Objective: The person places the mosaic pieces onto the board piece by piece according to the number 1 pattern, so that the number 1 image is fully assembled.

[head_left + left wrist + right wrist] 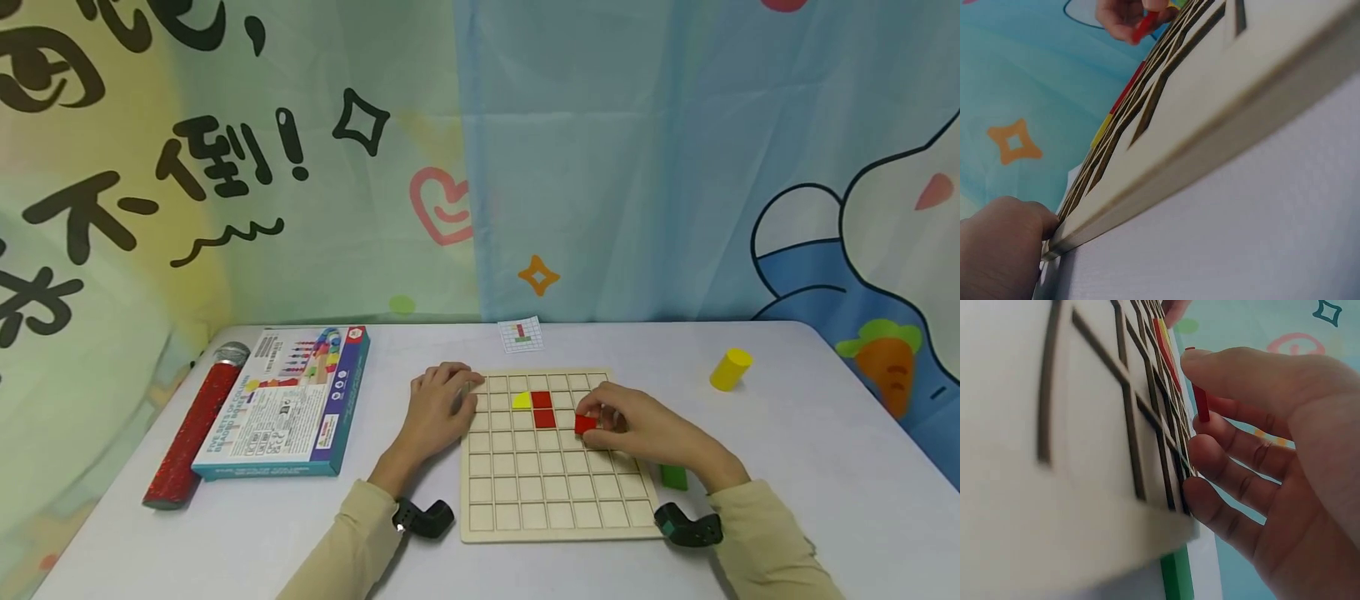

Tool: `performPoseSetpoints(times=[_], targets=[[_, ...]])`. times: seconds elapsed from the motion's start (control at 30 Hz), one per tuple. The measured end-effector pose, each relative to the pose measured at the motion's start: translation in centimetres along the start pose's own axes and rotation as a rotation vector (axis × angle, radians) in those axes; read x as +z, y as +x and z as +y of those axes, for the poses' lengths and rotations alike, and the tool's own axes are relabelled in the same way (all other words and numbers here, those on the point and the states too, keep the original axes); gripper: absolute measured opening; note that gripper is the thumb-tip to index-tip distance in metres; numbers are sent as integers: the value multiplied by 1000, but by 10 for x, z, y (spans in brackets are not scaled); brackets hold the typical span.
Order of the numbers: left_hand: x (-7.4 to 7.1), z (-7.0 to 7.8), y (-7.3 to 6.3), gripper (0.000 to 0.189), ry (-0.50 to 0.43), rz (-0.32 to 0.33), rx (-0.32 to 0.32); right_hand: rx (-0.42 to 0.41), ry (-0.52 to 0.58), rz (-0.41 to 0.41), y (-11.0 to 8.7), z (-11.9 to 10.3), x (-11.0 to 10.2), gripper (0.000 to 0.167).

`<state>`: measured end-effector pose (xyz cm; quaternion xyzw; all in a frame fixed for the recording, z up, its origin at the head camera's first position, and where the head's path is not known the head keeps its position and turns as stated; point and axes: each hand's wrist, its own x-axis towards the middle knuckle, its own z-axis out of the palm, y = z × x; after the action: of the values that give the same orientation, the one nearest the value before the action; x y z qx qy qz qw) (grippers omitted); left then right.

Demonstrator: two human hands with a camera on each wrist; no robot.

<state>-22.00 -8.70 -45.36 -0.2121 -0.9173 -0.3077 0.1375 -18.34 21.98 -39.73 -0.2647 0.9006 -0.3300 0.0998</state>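
Note:
A pale wooden grid board [555,492] lies on the table. Between thumb and fingers, my right hand [637,425] pinches a small red square tile [586,425] over the right part of the grid; the right wrist view shows that tile [1200,400] edge-on by the thumb tip. My left hand [438,408] rests at the board's upper left corner, its thumb along the side edge. Two red tiles, an upper one [542,400] and a lower one [544,419], sit in adjoining cells, with a yellow curved-edge tile [521,402] left of the upper one.
Partly behind my right forearm, a green piece [673,477] lies beside the board. A small card with a grid pattern [521,334] is behind the board. A yellow cylinder [731,369] stands at back right. On the left lie a flat box [281,400] and a red tube [197,425].

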Motion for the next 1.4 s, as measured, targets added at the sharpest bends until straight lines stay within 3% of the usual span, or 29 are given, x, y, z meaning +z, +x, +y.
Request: performPoseSetpoints(times=[0.73,1.17,1.4], targets=[[1,6,3,22,4,3,26,-35,-78,-6,15,-14,18,24],[-3,3,2,23,-3,-11,5,-80,-114,-1,20,-23,25,22],[-2,2,0,23,-5,-4,-3,-63,-103,-10,20,-23,27,22]])
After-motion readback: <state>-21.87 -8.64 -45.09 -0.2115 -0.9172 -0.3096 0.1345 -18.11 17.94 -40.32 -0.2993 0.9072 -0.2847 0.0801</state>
